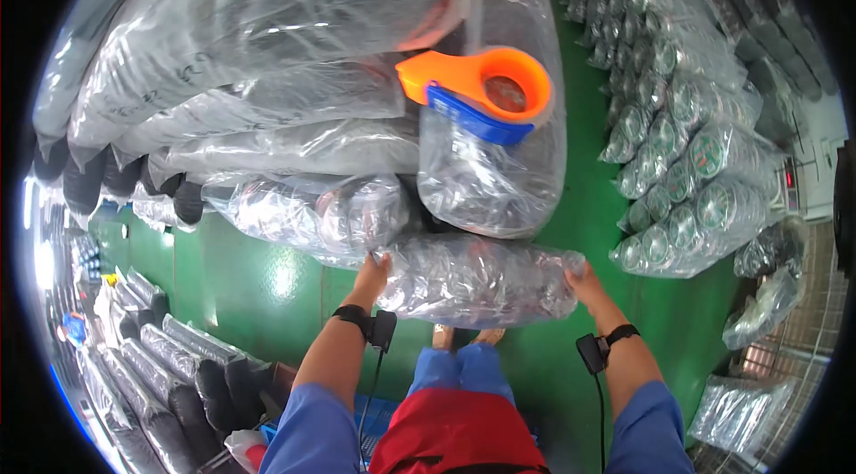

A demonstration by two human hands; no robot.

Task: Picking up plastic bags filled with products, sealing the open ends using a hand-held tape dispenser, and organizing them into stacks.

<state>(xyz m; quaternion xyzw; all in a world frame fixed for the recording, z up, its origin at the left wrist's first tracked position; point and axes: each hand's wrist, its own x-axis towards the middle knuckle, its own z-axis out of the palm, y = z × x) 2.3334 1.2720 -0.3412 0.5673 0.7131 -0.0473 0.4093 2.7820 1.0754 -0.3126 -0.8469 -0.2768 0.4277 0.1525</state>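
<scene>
A long bundle wrapped in clear, crinkled plastic lies level across the middle, in front of my body. At its left end my left hand is closed on the plastic. My right hand grips the gathered plastic at the right end. What is inside the wrap is hard to make out through the glare. Just beyond it stands a plastic-covered stack, and on top rests an orange and blue tape dispenser. Another wrapped bundle lies beside my left hand.
Large clear bags are piled at the far left. On the right, several rows of wrapped cylindrical packs stand on the green floor. Dark rolls in plastic line the lower left. A blue crate sits near my legs.
</scene>
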